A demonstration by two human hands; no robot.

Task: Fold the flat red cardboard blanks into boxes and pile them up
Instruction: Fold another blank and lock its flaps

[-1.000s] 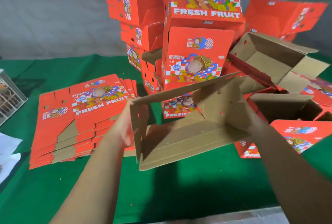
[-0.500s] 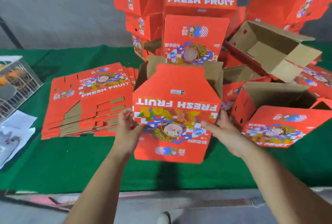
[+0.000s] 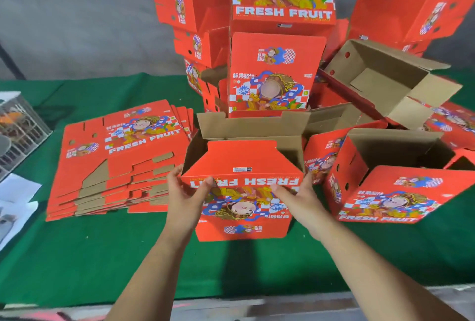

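A: How far along, from the head camera?

B: Both hands grip a half-built box (image 3: 241,192) near the middle, left hand (image 3: 186,192) and right hand (image 3: 295,193) with fingers spread along its sides, top flaps open.

A: What's left?

B: A stack of flat blanks (image 3: 123,161) on the left; the pile of boxes (image 3: 280,37) rises behind.
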